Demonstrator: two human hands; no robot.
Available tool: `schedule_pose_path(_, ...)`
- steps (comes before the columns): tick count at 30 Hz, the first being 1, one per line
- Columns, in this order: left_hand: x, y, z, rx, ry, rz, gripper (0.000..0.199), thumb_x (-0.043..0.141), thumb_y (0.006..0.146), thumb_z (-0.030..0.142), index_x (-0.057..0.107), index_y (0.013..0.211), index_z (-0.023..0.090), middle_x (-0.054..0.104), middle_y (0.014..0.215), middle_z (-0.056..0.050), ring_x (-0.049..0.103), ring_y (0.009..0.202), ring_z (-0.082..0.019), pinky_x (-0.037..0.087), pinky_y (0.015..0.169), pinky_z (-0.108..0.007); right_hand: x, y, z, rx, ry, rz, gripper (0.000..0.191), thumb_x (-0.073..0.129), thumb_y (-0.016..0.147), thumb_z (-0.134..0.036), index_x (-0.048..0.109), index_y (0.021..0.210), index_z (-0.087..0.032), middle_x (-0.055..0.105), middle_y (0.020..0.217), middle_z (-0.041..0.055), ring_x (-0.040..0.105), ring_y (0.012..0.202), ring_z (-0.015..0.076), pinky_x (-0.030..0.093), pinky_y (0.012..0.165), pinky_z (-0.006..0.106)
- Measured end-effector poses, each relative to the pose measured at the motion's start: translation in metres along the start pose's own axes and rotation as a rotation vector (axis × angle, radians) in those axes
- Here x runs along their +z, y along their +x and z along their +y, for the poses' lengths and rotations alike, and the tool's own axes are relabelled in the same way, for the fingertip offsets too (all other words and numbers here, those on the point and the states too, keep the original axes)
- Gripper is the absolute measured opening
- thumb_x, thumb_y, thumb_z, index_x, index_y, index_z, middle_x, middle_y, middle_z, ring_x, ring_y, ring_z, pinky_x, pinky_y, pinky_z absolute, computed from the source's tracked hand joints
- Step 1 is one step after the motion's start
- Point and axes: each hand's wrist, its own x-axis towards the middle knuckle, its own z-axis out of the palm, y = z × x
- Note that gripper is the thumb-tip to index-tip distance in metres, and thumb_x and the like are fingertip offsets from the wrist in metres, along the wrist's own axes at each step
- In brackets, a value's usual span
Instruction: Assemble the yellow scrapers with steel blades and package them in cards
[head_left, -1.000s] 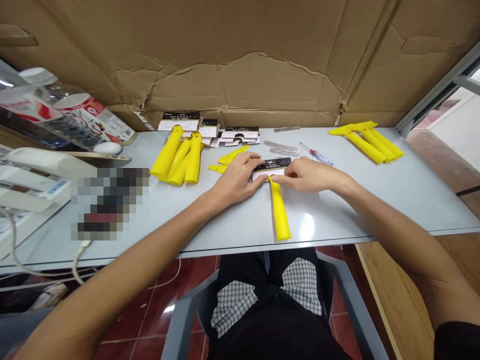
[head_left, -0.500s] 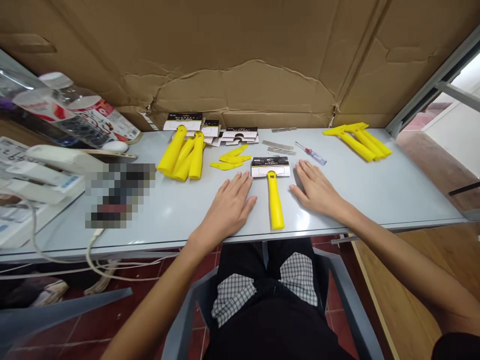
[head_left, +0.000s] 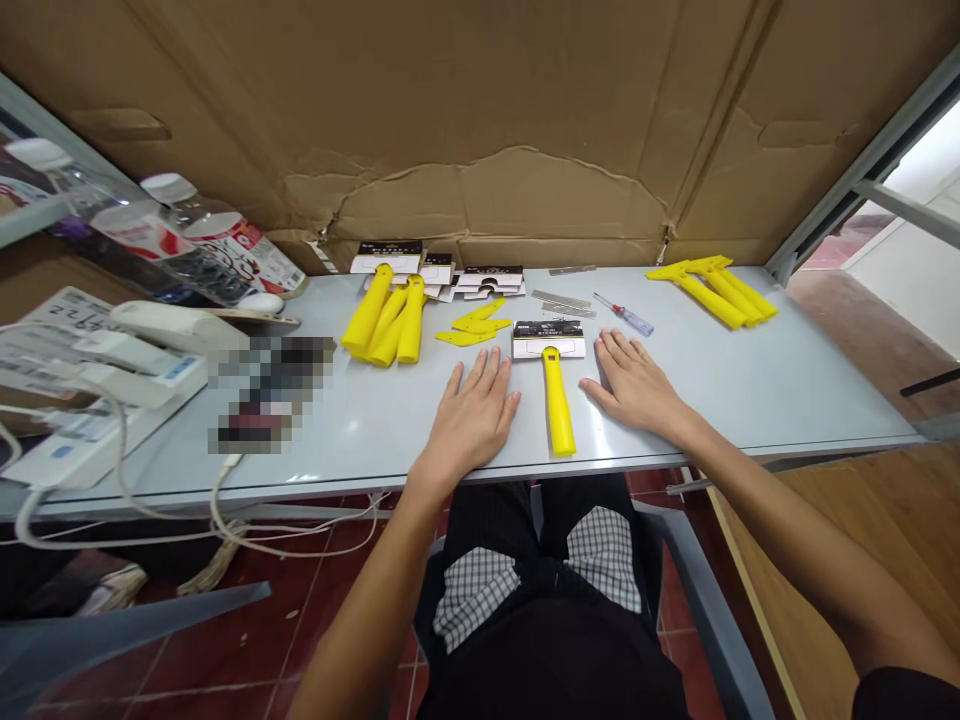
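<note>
My left hand [head_left: 474, 412] lies flat on the grey table [head_left: 810, 390], fingers spread, holding nothing. Also flat on the table is my right hand [head_left: 634, 382], its thumb apart from the fingers. Between them lies a yellow-handled scraper [head_left: 557, 405] with a black and white card [head_left: 548, 340] at its head; neither hand grips it. Beyond my left hand are flat yellow pieces [head_left: 476, 320]. Thin metal strips [head_left: 564, 301] and a screwdriver [head_left: 624, 314] with a clear handle lie beyond the scraper and my right hand.
Yellow scrapers with cards [head_left: 382, 318] lie at the back left, near loose cards [head_left: 491, 278]. Yellow handles [head_left: 716, 290] lie at the back right. Bottles [head_left: 225, 240], a white power strip [head_left: 112, 425] and a blurred-out object [head_left: 274, 395] occupy the left. Cardboard [head_left: 480, 110] stands behind.
The view has shifted, so the things on the left appear farther right. My left hand's fingers look more spread and point more directly forward. My right hand stays flat.
</note>
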Motion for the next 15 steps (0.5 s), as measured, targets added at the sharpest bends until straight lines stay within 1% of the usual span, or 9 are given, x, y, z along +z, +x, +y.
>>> schedule_pose_path(3,-0.0004,0.0009,0.0005,-0.006,-0.001,-0.008,0.066,0.025,0.114,0.040,0.037,0.169,0.005,0.029,0.180,-0.021,0.024,0.169,-0.036,0.017,0.136,-0.061,-0.0005,0.0003,0.0004,-0.001,-0.001,-0.005,0.091,0.025,0.108,-0.067,0.032,0.172,-0.003,0.025,0.180,0.0200,0.018,0.170,0.0364,0.017,0.139,0.054)
schedule_pose_path(6,-0.0003,0.0020,0.0019,-0.034,-0.030,0.011,0.067,0.024,0.114,0.040,0.037,0.169,0.004,0.031,0.179,-0.022,0.025,0.169,-0.034,0.018,0.137,-0.059,-0.0014,0.0006,0.0003,-0.003,-0.012,-0.011,0.091,0.024,0.108,-0.067,0.032,0.172,-0.002,0.025,0.180,0.0206,0.018,0.170,0.0365,0.017,0.139,0.054)
schedule_pose_path(10,0.0013,0.0032,0.0051,-0.064,-0.048,0.033,0.066,0.024,0.114,0.041,0.039,0.168,0.005,0.032,0.179,-0.023,0.027,0.168,-0.034,0.018,0.137,-0.059,-0.0034,0.0006,-0.0003,-0.007,-0.022,-0.030,0.092,0.023,0.109,-0.065,0.032,0.171,0.002,0.024,0.180,0.0222,0.018,0.170,0.0376,0.016,0.139,0.054)
schedule_pose_path(13,0.0033,0.0042,0.0064,-0.075,-0.056,0.050,0.066,0.025,0.114,0.042,0.039,0.168,0.007,0.032,0.178,-0.023,0.029,0.168,-0.033,0.019,0.136,-0.059,-0.0036,0.0006,0.0000,-0.009,-0.016,-0.026,0.092,0.023,0.109,-0.066,0.032,0.171,0.001,0.024,0.181,0.0216,0.018,0.170,0.0377,0.017,0.139,0.054)
schedule_pose_path(15,0.0046,0.0053,0.0060,-0.077,-0.069,0.072,0.064,0.027,0.114,0.041,0.038,0.169,0.010,0.034,0.178,-0.022,0.031,0.167,-0.033,0.020,0.136,-0.059,-0.0028,0.0007,0.0007,-0.010,-0.013,-0.020,0.092,0.024,0.108,-0.066,0.033,0.171,0.001,0.024,0.180,0.0220,0.018,0.170,0.0379,0.017,0.138,0.055)
